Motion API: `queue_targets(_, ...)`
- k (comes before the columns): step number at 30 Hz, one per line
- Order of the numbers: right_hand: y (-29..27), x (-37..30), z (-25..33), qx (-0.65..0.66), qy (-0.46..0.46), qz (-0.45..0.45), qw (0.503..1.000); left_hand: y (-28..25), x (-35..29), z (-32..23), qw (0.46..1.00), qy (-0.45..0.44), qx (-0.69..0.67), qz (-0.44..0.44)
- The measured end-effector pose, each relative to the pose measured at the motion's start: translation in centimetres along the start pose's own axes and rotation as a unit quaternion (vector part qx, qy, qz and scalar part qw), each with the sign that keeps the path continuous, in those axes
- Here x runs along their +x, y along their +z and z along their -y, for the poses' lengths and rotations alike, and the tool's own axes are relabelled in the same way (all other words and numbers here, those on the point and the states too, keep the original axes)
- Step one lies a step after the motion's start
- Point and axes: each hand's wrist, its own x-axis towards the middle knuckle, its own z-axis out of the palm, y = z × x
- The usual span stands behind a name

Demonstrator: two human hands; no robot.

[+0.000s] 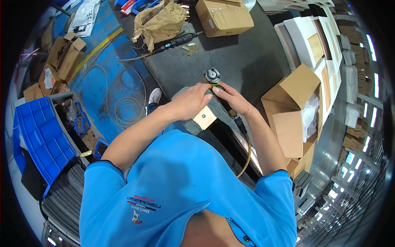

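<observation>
In the center of the frame we are holding a yellow-and-black handheld power tool [224, 101], its round silver head pointing toward the top of the frame. Our right hand [238, 101] is grasping the tool's body from the right. Our left hand [190, 101] is resting its fingers close to the head from the left; we cannot tell whether it is gripping the tool or only touching it. A brown hose [248, 154] is running from the tool's lower end toward the bottom of the frame.

Just below the left hand, a pale flat piece [204, 118] with a small dark spot is lying beside a grey speckled pad [189, 123]. Above the hands, the dark counter [247, 57] is carrying small brass-colored pieces [191, 49], a second black tool [181, 40], a crumpled brown paper bag [160, 21] and a closed cardboard box [226, 19]. To the right, an open cardboard box [288, 127] is holding clear plastic wrap [309, 117]. Farther left, a pale hose [128, 99] is coiling on the blue floor [96, 88], and blue plastic bins [45, 136] are standing at the left edge.
</observation>
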Motion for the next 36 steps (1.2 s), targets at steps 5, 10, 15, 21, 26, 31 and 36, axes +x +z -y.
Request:
queue_targets(5,-1.7,-4.1,1.9,-0.102,0.039,-0.107,0.988,0.3,0.0,0.6,1.0,0.018,0.007,-0.006)
queue_targets(10,-1.3,-10.7,6.8,-0.212,-0.004,-0.139,0.967,0.7,-0.1,0.4,1.0,-0.003,0.003,-0.009)
queue_targets(15,2.6,-10.4,8.9,-0.348,-0.077,-0.056,0.932,0.8,-0.3,0.3,1.0,-0.006,-0.011,-0.013)
queue_targets(21,3.0,-10.2,8.5,-0.4,-0.072,-0.05,0.912,1.3,-0.5,0.6,0.999,-0.013,-0.02,-0.023)
queue_targets(26,4.1,-10.3,9.6,-0.436,-0.053,-0.069,0.896,1.0,-0.6,0.4,1.0,-0.021,-0.017,-0.003)
queue_targets(31,4.3,-9.2,11.1,-0.494,-0.035,-0.038,0.868,1.3,-0.7,1.0,0.999,0.014,-0.001,-0.042)
queue_targets(36,4.7,-9.6,10.0,-0.496,-0.065,-0.057,0.864,1.2,-0.6,0.8,1.0,0.007,-0.015,-0.026)
